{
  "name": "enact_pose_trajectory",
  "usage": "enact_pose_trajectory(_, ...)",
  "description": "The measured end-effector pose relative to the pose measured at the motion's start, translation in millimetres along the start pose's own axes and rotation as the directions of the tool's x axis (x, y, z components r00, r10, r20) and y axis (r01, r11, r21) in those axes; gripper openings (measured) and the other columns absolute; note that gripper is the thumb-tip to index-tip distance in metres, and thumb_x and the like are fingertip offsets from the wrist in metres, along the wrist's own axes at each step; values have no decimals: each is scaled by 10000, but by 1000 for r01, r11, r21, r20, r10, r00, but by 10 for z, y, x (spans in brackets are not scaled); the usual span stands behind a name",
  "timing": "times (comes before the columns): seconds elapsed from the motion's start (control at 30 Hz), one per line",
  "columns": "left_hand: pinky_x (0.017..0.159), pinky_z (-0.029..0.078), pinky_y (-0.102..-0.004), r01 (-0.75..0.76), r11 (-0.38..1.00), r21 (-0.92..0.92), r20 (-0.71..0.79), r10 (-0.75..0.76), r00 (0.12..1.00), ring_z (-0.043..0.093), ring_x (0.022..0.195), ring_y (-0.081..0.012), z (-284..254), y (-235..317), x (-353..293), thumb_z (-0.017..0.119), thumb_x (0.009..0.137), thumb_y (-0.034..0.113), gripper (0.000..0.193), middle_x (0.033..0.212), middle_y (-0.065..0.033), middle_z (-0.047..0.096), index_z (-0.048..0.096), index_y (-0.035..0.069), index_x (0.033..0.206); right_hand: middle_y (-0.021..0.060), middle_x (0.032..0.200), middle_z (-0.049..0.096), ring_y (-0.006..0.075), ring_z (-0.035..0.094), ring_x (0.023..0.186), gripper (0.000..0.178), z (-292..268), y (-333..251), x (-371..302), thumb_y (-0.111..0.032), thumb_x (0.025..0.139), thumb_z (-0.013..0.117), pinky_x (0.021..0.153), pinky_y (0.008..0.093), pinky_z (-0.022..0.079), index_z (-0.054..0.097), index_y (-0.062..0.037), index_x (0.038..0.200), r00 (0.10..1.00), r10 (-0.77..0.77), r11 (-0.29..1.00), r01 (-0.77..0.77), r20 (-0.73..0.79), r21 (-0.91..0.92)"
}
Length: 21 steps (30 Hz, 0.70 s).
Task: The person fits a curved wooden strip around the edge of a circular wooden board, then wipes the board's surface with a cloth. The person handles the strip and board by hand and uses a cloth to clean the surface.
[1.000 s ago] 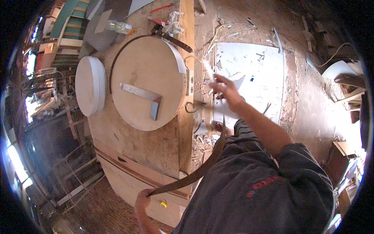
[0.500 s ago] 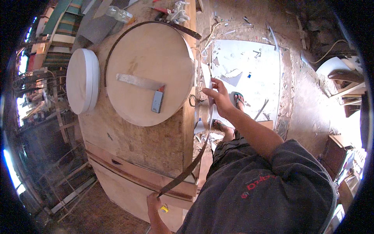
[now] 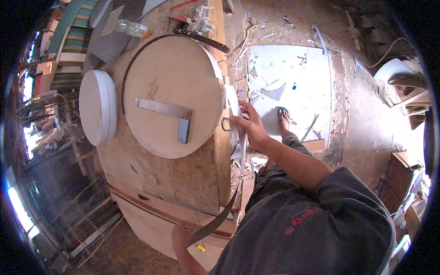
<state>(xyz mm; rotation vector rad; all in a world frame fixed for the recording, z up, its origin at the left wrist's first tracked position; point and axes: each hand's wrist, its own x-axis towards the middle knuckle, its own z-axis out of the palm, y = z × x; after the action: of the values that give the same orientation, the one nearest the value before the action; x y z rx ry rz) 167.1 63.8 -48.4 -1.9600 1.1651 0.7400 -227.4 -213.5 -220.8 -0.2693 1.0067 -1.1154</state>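
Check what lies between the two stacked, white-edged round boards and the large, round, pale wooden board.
Head view: a thin, dark, curved strip beside the large board, plus brown wooden bench top.

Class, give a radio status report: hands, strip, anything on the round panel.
Right hand gripping strip; left hand blurred, at brown end. Strip sagging between. Metal square lying on round panel.

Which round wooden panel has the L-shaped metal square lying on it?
The large, pale round wooden panel in the middle, nearer the right hand. The L-shaped metal square lies on it; none lies on the white-edged round panel at left.
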Motion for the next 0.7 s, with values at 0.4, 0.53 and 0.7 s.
enact_pose_trajectory(0.4,606,454,-291,-805,528,-271,-770,383,511,569,704,-143,-2315,3913,1288,868,849,190,278,814,-51,618,661,18,918,198,1351,513,291,602,1199,874,-57,277,270,-164,804,897,984,414,542,379,-84,1504,999,23,994,-27,37,110)
enact_pose_trajectory(0.53,590,419,-292,-863,491,-118,-764,511,395,530,668,-148,-2331,4071,1617,891,787,201,322,798,-37,582,640,35,902,187,1355,515,290,613,1196,896,-118,288,374,-93,781,884,1017,420,534,359,-73,1507,991,-24,996,13,130,90)
enact_pose_trajectory(0.7,599,404,-286,-885,461,-62,-826,474,305,499,663,-135,-2164,4094,1775,837,794,136,260,804,-35,556,626,34,906,183,1339,565,280,600,1222,901,-87,267,418,-83,762,891,1051,418,495,366,-66,1494,986,-65,972,28,151,235)
